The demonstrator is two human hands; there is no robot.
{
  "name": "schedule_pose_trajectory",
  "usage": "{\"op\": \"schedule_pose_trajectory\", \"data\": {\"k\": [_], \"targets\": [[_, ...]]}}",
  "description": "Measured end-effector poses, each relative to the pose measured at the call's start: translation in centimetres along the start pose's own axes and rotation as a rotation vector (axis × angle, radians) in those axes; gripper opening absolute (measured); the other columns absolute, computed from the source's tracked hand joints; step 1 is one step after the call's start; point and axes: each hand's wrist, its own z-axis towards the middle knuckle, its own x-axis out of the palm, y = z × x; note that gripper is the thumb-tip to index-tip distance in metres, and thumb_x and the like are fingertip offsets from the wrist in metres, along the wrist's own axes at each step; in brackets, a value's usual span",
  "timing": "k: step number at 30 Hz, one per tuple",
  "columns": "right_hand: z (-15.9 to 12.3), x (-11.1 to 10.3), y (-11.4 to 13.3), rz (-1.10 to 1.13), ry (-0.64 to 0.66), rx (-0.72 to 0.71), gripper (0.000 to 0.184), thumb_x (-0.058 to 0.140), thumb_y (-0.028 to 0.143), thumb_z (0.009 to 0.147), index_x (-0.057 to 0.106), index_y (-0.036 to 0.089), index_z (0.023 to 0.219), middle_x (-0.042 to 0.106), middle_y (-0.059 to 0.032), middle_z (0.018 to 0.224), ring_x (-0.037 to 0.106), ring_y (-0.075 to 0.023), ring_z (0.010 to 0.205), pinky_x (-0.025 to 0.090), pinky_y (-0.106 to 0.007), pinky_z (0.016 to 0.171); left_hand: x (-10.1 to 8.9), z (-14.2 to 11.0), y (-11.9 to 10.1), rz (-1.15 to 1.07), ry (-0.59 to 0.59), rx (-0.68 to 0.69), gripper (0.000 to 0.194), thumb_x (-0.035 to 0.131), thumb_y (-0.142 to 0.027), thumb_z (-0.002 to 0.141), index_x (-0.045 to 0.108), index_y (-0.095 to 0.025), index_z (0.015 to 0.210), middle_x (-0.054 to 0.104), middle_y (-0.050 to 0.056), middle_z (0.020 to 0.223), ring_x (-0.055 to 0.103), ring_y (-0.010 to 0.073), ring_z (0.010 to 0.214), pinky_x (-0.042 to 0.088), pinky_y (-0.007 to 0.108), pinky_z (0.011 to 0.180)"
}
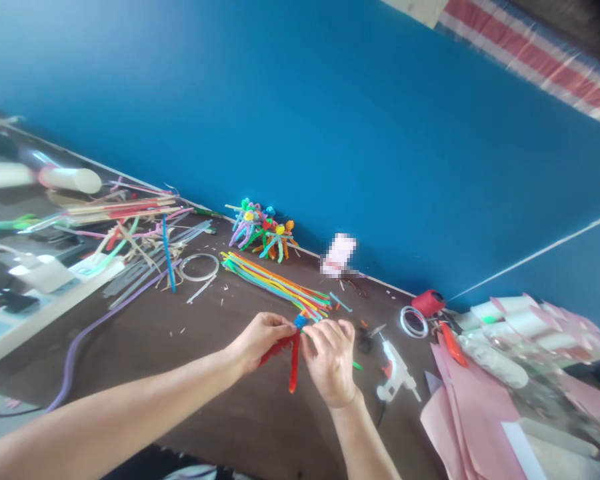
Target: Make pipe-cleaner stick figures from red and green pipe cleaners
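My left hand [260, 341] and my right hand [330, 360] meet above a dark brown table [220, 373]. Both pinch a red pipe cleaner [295, 363], whose ends hang down between them. A small blue pipe cleaner piece [301, 321] sits at its top, pressed by my fingertips. Just beyond my hands lies a bundle of straight multicoloured pipe cleaners [275, 283], its near end almost touching my right fingers. A green snippet [357, 365] lies beside my right hand.
Pipe cleaner figures [263, 233] stand against the blue wall [300, 113]. A white glue gun [396, 371], scissors [365, 337], a red spool [429, 303] and pink paper sheets [470, 413] lie right. Left are a power strip [40, 300], a wire ring [199, 267] and loose strips [130, 220].
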Motion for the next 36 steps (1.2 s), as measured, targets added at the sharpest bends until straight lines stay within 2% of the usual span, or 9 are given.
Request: {"op": "schedule_pose_trajectory", "data": {"k": [12,20,23,26,29,30,32,34,36], "targets": [[-0.1,-0.4,-0.1,-0.044,0.134,-0.093,0.017,0.041,0.016,0.084,0.054,0.018,0.074,0.054,-0.0016,0.070,0.048,-0.0154,0.078,0.027,-0.034,0.080,0.0,-0.5,0.1,-0.085,0.001,-0.123,0.017,0.065,-0.025,0.054,0.056,-0.012,0.058,0.051,-0.003,0.041,0.042,0.0067,0.036,0.031,0.018,0.034],[0.0,0.3,-0.5,-0.027,0.134,-0.187,0.019,0.040,0.015,0.083,0.054,0.018,0.071,0.054,-0.0008,0.066,0.049,-0.0144,0.074,0.028,-0.035,0.081,-0.2,-0.2,0.8,-0.065,0.022,-0.125,0.017,0.065,-0.025,0.057,0.056,-0.011,0.058,0.052,-0.002,0.041,0.042,0.0073,0.034,0.031,0.019,0.035],[0.1,0.2,-0.4,0.031,0.057,-0.053,0.013,0.045,0.019,0.082,0.056,0.019,0.090,0.059,-0.0037,0.080,0.051,-0.0173,0.087,0.026,-0.040,0.089,-0.5,0.2,1.3,-0.150,-0.010,-0.035,0.021,0.068,-0.028,0.056,0.056,-0.012,0.059,0.053,-0.002,0.044,0.045,0.0065,0.039,0.035,0.019,0.042],[-0.4,-0.2,-0.6,0.108,-0.099,0.150,0.030,0.051,0.025,0.079,0.050,0.017,0.108,0.057,-0.0094,0.095,0.049,-0.0215,0.094,0.032,-0.042,0.087,-1.2,0.6,1.6,-0.183,-0.030,0.074,0.024,0.069,-0.033,0.058,0.058,-0.012,0.063,0.056,-0.001,0.050,0.047,0.0066,0.043,0.037,0.019,0.048],[-1.8,-0.2,-0.9,0.265,-0.278,0.407,0.020,0.048,0.024,0.080,0.054,0.016,0.097,0.058,-0.0084,0.085,0.053,-0.0197,0.083,0.041,-0.037,0.077,-2.0,1.0,1.7,-0.180,-0.024,0.119,0.025,0.067,-0.034,0.060,0.058,-0.012,0.062,0.056,-0.001,0.051,0.047,0.0067,0.045,0.037,0.019,0.049],[-2.3,-0.1,-0.9,0.345,-0.282,0.502,0.016,0.047,0.025,0.080,0.056,0.016,0.090,0.059,-0.0074,0.081,0.055,-0.0188,0.078,0.042,-0.034,0.074,-2.3,1.1,1.7,-0.186,-0.028,0.121,0.025,0.068,-0.034,0.059,0.058,-0.012,0.062,0.057,-0.001,0.052,0.048,0.0069,0.046,0.037,0.019,0.050],[-3.2,0.6,-0.6,0.545,-0.160,0.663,0.017,0.048,0.028,0.080,0.059,0.016,0.081,0.060,-0.0054,0.072,0.057,-0.0174,0.068,0.045,-0.030,0.065,-2.6,1.3,1.7,-0.211,-0.044,0.114,0.025,0.070,-0.033,0.057,0.059,-0.012,0.064,0.059,0.000,0.057,0.051,0.0079,0.050,0.040,0.020,0.053],[-3.6,1.5,0.0,0.735,-0.005,0.767,0.022,0.049,0.033,0.079,0.062,0.015,0.080,0.060,-0.0032,0.062,0.057,-0.0162,0.059,0.044,-0.027,0.058,-2.7,1.4,1.8,-0.229,-0.046,0.118,0.025,0.071,-0.033,0.056,0.059,-0.013,0.065,0.060,0.001,0.060,0.053,0.0084,0.053,0.041,0.020,0.057],[-3.5,2.3,0.6,0.882,0.063,0.846,0.026,0.051,0.036,0.077,0.064,0.014,0.084,0.060,-0.0022,0.058,0.056,-0.0158,0.056,0.043,-0.025,0.055,-2.6,1.5,2.0,-0.222,-0.032,0.129,0.026,0.072,-0.033,0.055,0.059,-0.013,0.064,0.060,0.000,0.058,0.052,0.0081,0.053,0.041,0.020,0.057]]}}
